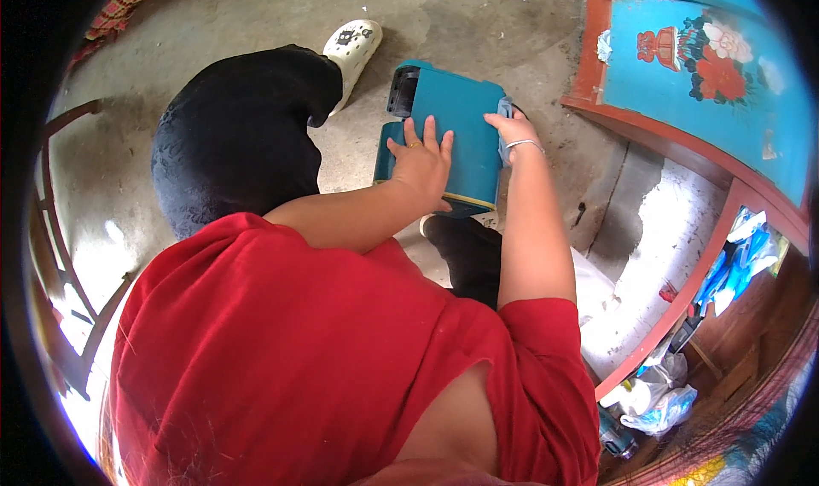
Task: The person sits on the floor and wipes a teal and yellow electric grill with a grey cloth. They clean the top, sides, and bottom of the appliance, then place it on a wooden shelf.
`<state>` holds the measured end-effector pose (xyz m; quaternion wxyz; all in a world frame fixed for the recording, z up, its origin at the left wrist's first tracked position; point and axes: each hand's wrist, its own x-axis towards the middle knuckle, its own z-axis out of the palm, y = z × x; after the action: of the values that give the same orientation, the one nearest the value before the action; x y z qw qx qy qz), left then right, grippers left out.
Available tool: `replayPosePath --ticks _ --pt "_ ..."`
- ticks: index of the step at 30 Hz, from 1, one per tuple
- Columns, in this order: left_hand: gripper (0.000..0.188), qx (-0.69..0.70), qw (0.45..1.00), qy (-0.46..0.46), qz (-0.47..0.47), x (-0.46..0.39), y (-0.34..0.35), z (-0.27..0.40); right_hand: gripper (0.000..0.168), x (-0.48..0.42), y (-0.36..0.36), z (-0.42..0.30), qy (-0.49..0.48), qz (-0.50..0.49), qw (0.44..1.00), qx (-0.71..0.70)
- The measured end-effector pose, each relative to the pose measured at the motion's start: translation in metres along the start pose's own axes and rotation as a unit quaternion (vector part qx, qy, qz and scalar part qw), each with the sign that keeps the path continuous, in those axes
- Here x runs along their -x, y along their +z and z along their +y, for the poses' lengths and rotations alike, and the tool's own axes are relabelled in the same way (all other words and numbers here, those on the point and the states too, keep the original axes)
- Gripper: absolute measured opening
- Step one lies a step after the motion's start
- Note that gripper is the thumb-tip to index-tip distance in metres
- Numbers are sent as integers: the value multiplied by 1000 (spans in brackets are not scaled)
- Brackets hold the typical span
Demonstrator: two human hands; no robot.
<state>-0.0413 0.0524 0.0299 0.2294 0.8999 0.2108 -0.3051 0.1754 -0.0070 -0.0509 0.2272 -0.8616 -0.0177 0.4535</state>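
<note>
A teal plastic case or bin [461, 115] with a dark part at its upper left corner and a yellow line near its lower edge is in front of me, above the concrete floor. My left hand [422, 166] lies spread on its broad face, a ring on one finger. At the right edge of the case, my right hand [515, 131] presses a grey-blue cloth [505, 112] against the side, the thumb over the near face. A silver bangle circles my right wrist. The underside of the case is hidden.
A blue cabinet with painted flowers and a red-brown frame [678, 57] stands at the right. Plastic bags [659, 409] lie in its lower open part. A wooden chair-like frame [48, 185] is at the far left. My cream clog [352, 51] rests on the floor [461, 13].
</note>
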Motion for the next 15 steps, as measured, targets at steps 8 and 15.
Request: replayPosePath --ticks 8,15 --pt "120 -12 1000 18 -8 1 3 4 75 -27 -1 10 15 -14 997 77" --pt "119 -13 1000 22 -10 0 5 6 68 7 14 -18 41 44 991 123"
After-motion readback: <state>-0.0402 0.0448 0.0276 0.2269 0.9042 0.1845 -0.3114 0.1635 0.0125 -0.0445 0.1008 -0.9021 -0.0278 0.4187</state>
